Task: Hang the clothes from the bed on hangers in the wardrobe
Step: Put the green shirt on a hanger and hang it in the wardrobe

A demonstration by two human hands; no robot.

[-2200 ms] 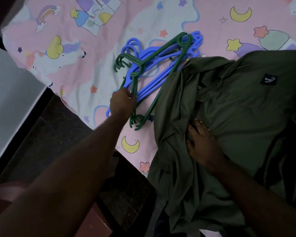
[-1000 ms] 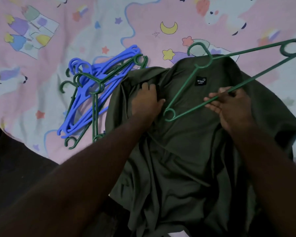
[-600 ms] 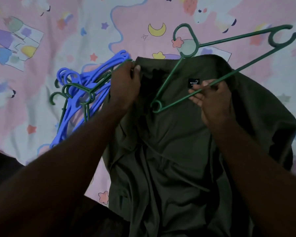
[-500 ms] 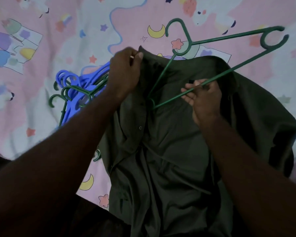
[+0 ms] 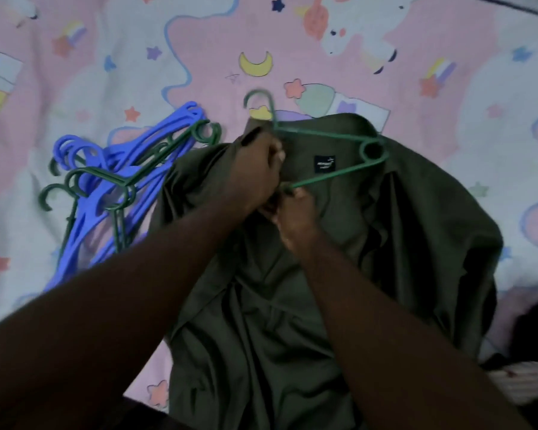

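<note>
Olive-green shirt (image 5: 292, 321) lies spread on the bed, over a pink sheet (image 5: 199, 41) printed with moons, stars and unicorns. Its collar end points to the far side and its body runs toward the near edge. A small black label (image 5: 324, 163) shows inside the collar.

A green hanger (image 5: 320, 134) rests across the collar area. Its hook sticks out past the far edge of the fabric and its right loop lies just right of the label. Its left end is hidden behind the left hand (image 5: 258, 169). That hand has its fingers curled tight round a fold of the shirt at the left of the collar. The right hand (image 5: 295, 218), just near of it and almost touching, has its fingers closed round the left end of the hanger's lower bar.

To the left of the shirt, a loose pile of blue and green hangers (image 5: 121, 181) lies on the sheet, its right edge touching the fabric.
</note>
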